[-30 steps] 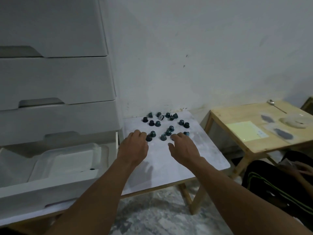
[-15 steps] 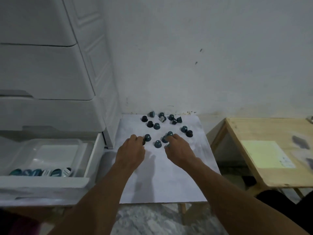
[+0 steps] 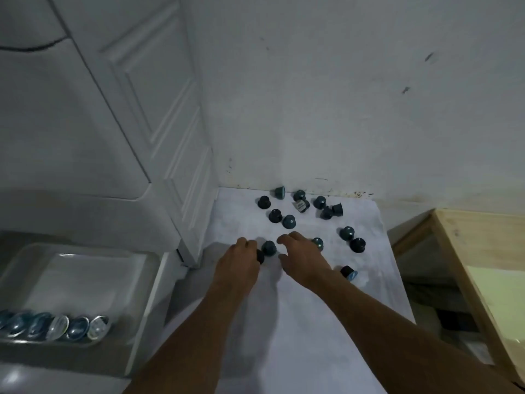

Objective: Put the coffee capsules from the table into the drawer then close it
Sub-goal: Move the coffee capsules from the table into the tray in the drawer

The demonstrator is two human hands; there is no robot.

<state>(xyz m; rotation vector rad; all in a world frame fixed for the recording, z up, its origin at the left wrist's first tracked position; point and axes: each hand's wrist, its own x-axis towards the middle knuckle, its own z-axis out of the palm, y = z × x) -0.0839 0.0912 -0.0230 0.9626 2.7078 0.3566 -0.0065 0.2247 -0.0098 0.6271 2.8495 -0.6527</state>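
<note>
Both hands are working over the white table (image 3: pixel 298 322), at the near edge of the scattered coffee capsules (image 3: pixel 306 211). Taking the open drawer (image 3: pixel 147 294) as the landmark, the table is lying just to its right, and the loose capsules are sitting at the table's far end, well beyond the drawer and close to the wall.

The left hand (image 3: pixel 237 265) is curling down over a dark capsule (image 3: pixel 260 256). Its fingertips are touching that capsule, but I cannot tell whether they are actually clamping it. The right hand (image 3: pixel 304 258) is hovering with fingers spread apart, reaching toward a teal capsule (image 3: pixel 269 248) that is sitting between the two hands. It is gripping nothing that I can see.

One tipped capsule (image 3: pixel 349 273) is lying on its side just right of the right wrist, farther from the drawer than either hand. A row of stored capsules (image 3: pixel 54 327) is already lining the drawer's clear tray (image 3: pixel 85 251).

The risks look plain. The capsules are small and rounded, so a loose pinch is likely to let one slip and roll. The right forearm is passing close to the tipped capsule and could knock it off the table's right edge, away from the drawer. The two hands are also crowding the same capsules and may bump each other.
</note>
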